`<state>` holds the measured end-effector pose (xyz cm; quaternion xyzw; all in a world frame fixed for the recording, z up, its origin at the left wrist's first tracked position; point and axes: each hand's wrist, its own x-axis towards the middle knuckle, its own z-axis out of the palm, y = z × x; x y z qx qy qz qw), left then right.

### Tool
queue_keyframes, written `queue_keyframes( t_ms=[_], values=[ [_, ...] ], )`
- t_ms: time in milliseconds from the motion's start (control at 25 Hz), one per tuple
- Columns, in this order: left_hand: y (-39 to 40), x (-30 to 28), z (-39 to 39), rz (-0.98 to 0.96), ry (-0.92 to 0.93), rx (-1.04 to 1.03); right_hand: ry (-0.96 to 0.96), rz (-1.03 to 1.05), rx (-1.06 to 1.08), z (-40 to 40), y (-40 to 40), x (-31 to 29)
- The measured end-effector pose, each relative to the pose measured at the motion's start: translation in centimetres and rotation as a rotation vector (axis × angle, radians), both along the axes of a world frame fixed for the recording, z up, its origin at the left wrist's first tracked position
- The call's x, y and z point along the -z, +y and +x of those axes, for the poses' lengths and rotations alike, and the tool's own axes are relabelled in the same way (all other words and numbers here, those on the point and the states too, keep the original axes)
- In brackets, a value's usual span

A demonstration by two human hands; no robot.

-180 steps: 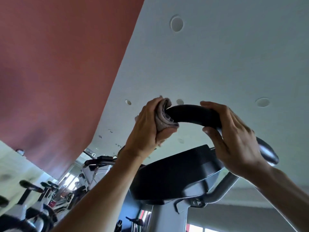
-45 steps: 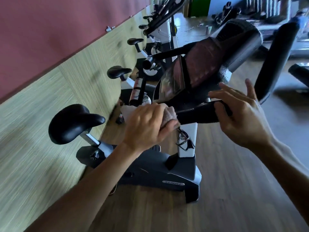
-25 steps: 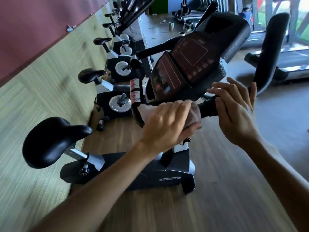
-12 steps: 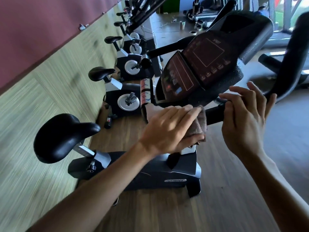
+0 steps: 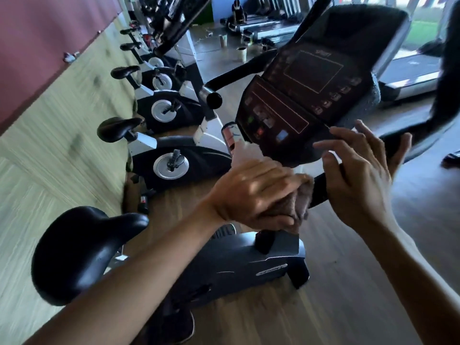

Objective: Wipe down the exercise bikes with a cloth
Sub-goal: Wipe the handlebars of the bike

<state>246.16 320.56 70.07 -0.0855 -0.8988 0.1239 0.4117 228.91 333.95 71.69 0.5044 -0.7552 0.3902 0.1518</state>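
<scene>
Since half a second ago, both hands have slid slightly right along the handlebar [image 5: 321,189] and the right fingers have loosened. Farthest left, the black saddle [image 5: 82,252] of the nearest exercise bike [image 5: 239,265] sits by the wood-panelled wall [image 5: 57,125], with more bikes [image 5: 174,160] lined up behind it. At centre, the left hand [image 5: 251,195] wraps the brownish cloth [image 5: 301,200] around the black handlebar, gripping it just below the console [image 5: 306,100]. Just right of the cloth, the right hand [image 5: 358,178] rests its thumb and palm against the bar, fingers spread fairly wide and lifted. Farther right, a treadmill [image 5: 410,70] stands on the wooden floor [image 5: 348,307].
</scene>
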Motion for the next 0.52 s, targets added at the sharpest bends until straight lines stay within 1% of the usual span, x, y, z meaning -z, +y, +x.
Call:
queue_keyframes(
  t_ms=[40,80,200,240,280,400,480,520],
  values=[
    [-0.9,0.1,0.0,0.007,0.010,0.038,0.001,-0.008,0.032,0.3,-0.3,0.1],
    [-0.4,0.4,-0.3,0.035,0.057,0.022,0.002,-0.011,0.067,0.5,-0.5,0.2],
    [3.5,2.2,-1.7,0.170,0.198,-0.187,-0.019,0.018,0.163,1.2,-0.9,-0.1],
    [4.0,2.4,-2.0,0.177,0.217,-0.207,-0.033,0.029,0.176,1.4,-1.0,-0.3],
    [3.6,2.2,-1.9,0.161,0.217,-0.151,-0.057,0.038,0.177,1.5,-1.1,-0.4],
    [-1.3,0.4,-0.8,0.037,0.107,0.145,-0.147,0.029,0.155,1.7,-1.2,-1.0],
    [-3.5,-0.2,-0.5,0.016,0.072,0.221,-0.156,0.031,0.168,2.2,-1.1,-1.1],
    [-3.5,-0.1,-0.5,0.038,0.089,0.205,-0.158,0.035,0.182,2.6,-1.3,-1.1]
  ],
)
